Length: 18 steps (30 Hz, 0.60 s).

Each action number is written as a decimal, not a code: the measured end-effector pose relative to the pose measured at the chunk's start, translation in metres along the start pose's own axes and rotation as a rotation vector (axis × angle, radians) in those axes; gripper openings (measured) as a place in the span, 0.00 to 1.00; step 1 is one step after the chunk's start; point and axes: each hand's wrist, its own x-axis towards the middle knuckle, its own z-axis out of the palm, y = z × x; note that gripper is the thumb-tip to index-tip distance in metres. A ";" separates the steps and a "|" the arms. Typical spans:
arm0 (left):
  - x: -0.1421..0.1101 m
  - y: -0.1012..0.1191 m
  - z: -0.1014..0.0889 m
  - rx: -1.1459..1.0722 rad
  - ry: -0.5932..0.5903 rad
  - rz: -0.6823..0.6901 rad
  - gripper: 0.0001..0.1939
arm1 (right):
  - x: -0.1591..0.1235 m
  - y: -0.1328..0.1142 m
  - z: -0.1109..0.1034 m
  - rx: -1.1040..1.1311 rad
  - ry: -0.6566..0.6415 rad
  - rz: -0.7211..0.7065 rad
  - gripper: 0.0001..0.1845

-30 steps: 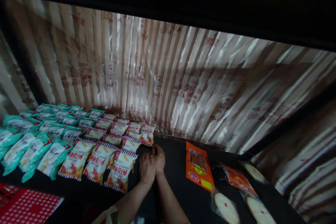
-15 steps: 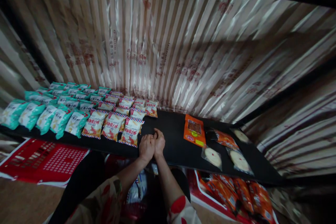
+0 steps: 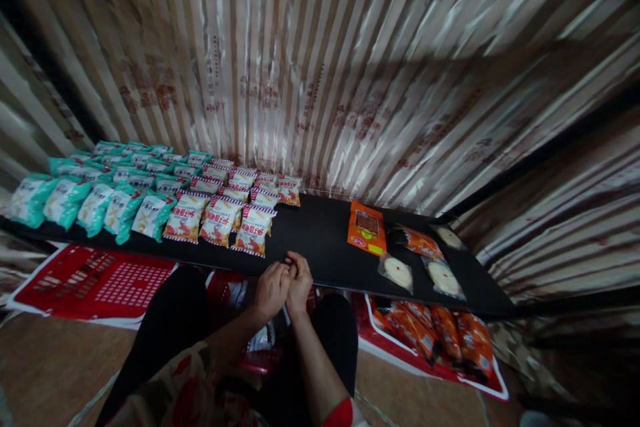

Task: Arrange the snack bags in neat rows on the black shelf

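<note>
Fingers (image 3: pixel 297 262): curled closed; left hand (image 3: pixel 272 289) and right hand (image 3: pixel 300 285) touch each other.
Striped-edge snack bags (image 3: pixel 253 229): on black shelf (image 3: pixel 320 237), left and far of the hands.
Orange packet (image 3: pixel 367 227): at right.

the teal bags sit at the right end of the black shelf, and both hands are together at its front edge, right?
Not quite: the head view shows the teal bags at the left end of the black shelf; the left hand and right hand are together at its front edge.
</note>
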 end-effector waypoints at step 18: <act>-0.037 -0.057 0.049 0.031 -0.461 -0.688 0.09 | -0.068 0.082 0.022 -0.329 -0.080 0.408 0.20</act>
